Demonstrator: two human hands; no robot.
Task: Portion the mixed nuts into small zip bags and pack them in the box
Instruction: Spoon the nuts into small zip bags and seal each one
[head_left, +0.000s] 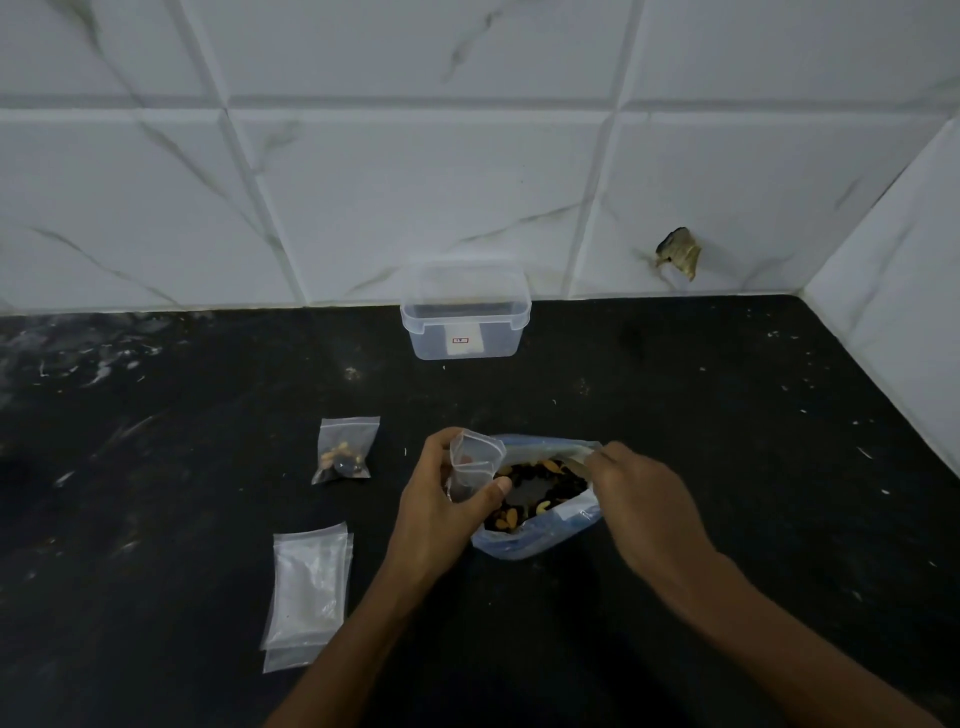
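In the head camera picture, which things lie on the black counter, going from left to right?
Stack of empty zip bags → filled small bag → left hand holding a small bag → big bag of nuts → right hand.

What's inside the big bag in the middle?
Mixed nuts, dark and yellowish pieces, fill the big bag. The left hand and its small zip bag cover the bag's left part.
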